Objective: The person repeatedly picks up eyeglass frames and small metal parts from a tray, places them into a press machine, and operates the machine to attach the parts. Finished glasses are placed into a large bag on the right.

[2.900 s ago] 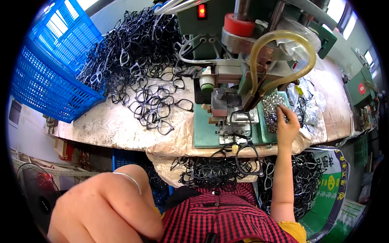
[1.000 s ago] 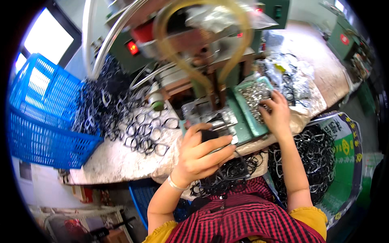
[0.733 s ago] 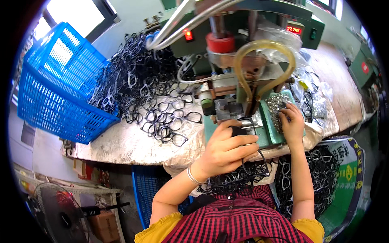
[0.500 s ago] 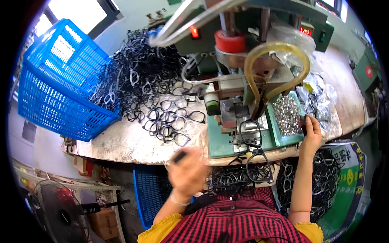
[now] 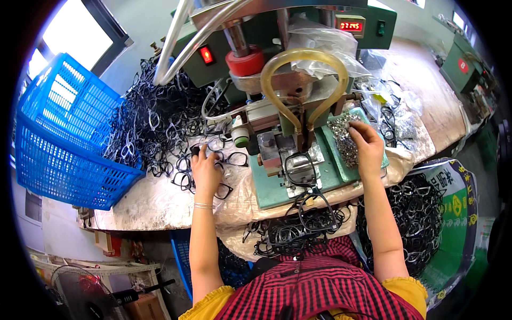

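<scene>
My left hand lies on the scattered black eyeglass frames on the white-covered bench, its fingers touching one frame; whether it grips it I cannot tell. My right hand reaches into a green tray of small metal parts, fingertips pinched among them. Between the hands stands a green press machine with a yellowish hose loop. One black frame sits on the machine's fixture. More frames lie heaped in my lap.
A blue plastic basket stands at the left, beside a large pile of black frames. Clear plastic bags lie at the right of the machine. A sack of frames sits at the lower right. A fan stands below the bench.
My left hand has gone from the machine's fixture, down toward my lap, then out left onto the loose frames. My right hand has returned into the parts tray.
</scene>
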Demonstrator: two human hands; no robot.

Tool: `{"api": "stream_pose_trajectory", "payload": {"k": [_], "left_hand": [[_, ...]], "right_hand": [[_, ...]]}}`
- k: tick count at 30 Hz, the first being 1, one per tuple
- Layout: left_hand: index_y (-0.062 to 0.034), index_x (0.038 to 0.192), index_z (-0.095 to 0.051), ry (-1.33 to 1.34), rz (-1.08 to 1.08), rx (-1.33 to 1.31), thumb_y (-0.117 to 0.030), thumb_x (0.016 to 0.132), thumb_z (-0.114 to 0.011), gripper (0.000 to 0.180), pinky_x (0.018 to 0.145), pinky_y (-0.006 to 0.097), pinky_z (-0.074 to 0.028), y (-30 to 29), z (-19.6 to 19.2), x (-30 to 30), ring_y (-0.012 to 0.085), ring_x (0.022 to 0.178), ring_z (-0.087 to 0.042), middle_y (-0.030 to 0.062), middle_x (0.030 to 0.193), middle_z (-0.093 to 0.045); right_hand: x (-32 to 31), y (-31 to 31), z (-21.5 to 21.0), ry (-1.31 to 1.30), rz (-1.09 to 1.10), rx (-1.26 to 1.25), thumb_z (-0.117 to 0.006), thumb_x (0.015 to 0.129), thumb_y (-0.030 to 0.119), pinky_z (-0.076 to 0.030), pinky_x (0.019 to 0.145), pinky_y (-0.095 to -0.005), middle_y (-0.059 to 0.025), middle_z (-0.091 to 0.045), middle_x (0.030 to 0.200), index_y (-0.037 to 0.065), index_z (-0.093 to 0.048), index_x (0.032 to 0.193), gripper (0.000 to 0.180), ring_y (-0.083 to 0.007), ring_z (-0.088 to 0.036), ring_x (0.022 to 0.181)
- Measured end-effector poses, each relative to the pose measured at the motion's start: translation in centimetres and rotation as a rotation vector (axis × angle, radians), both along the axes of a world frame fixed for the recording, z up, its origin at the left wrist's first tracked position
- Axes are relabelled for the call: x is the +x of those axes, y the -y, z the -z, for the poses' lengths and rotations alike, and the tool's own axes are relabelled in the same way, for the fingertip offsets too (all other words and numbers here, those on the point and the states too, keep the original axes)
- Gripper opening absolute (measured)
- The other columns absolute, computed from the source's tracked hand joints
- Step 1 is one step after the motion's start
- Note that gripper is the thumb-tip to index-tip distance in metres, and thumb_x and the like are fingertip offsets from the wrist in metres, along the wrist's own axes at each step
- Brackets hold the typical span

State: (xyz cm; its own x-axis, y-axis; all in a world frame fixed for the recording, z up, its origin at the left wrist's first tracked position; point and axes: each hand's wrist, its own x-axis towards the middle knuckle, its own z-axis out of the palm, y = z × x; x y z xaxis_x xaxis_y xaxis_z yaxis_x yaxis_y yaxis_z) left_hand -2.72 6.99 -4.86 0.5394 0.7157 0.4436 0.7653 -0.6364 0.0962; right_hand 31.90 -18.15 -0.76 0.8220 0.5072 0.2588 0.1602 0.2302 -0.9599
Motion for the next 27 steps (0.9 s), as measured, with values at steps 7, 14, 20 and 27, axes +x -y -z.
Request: {"api": "stream_pose_trajectory", "payload": {"k": [7, 14, 20, 27], "left_hand": [[-0.0053, 0.105, -0.073, 0.237, 0.057, 0.002, -0.003, 0.089, -0.061, 0.021, 0.104, 0.042, -0.041, 0.7, -2.5, -3.2, 0.0338, 0.131, -0.052, 0.0147, 0.137, -0.061], [-0.0091, 0.086, -0.049, 1.224, 0.248, -0.598, -0.037, 0.11, -0.037, 0.038, 0.058, 0.027, -0.041, 2.6, -5.6, 0.4, 0.0102, 0.058, -0.04, -0.0009, 0.065, -0.043], [-0.0099, 0.099, -0.047, 1.34, 0.165, -0.825, -0.043, 0.106, -0.047, 0.034, 0.062, 0.025, -0.037, 6.6, -4.4, -0.2, 0.0079, 0.066, -0.036, -0.0033, 0.076, -0.038], [-0.0113, 0.097, -0.048, 1.43, 0.317, -0.397, -0.034, 0.107, -0.044, 0.026, 0.071, 0.03, -0.044, 8.9, -9.5, 1.1, 0.0155, 0.076, -0.05, 0.0046, 0.086, -0.054]], "right_hand": [[0.9, 9.2, 1.6, 0.307, 0.295, -0.29, -0.069, 0.086, 0.001, -0.049, 0.085, -0.028, -0.0068, -0.072, 0.098, -0.001, -0.073, 0.1, 0.015, -0.0154, -0.066, 0.093], [-4.7, 2.9, -6.8, 0.541, -0.136, -0.098, -0.069, 0.079, -0.001, -0.051, 0.082, -0.0344, -0.0105, -0.071, 0.091, 0.002, -0.074, 0.091, 0.013, -0.025, -0.067, 0.089], [-7.3, -1.7, -5.9, 0.304, -0.191, 0.069, -0.069, 0.081, -0.002, -0.05, 0.082, -0.03, -0.0083, -0.068, 0.096, -0.002, -0.065, 0.109, 0.028, -0.0185, -0.065, 0.09], [-8.7, -1.6, -6.7, -0.071, -0.396, 0.234, -0.067, 0.084, -0.006, -0.05, 0.086, -0.0265, -0.0088, -0.064, 0.11, -0.006, -0.052, 0.125, 0.044, -0.0121, -0.063, 0.098]]}}
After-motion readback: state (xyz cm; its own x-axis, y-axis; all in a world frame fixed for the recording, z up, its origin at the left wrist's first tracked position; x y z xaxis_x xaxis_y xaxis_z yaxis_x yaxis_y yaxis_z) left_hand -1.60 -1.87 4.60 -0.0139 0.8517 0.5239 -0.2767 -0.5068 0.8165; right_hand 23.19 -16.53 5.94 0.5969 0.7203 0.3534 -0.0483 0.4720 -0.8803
